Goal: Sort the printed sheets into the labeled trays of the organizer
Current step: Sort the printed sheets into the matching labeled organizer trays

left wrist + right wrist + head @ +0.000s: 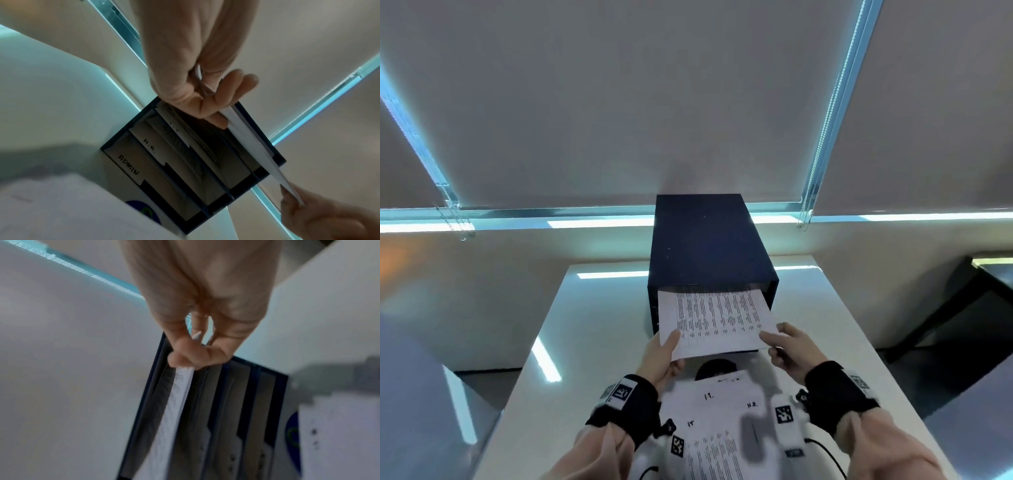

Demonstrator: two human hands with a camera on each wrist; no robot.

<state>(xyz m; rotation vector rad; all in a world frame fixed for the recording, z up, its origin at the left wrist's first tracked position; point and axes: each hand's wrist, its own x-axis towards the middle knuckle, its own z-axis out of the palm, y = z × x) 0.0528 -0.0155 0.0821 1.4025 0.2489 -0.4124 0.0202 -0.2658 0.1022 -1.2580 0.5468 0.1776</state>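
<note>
A dark blue organizer (709,240) stands on the white table (592,335). Its far edge inside the top slot, a printed sheet (717,322) sticks out of the front. My left hand (662,356) pinches the sheet's near left corner and my right hand (789,346) pinches its near right corner. The left wrist view shows the organizer (277,155) front with trays labelled ADMIN (128,164) and H.R. (149,145), the sheet (252,141) edge-on at the top. In the right wrist view the sheet (174,410) enters the organizer (144,410).
More printed sheets (719,425), marked I.T. and H.R., lie on the table in front of me. A round dark object (714,368) sits partly under them. A dark table (969,301) stands at the right. Roller blinds hang behind the organizer.
</note>
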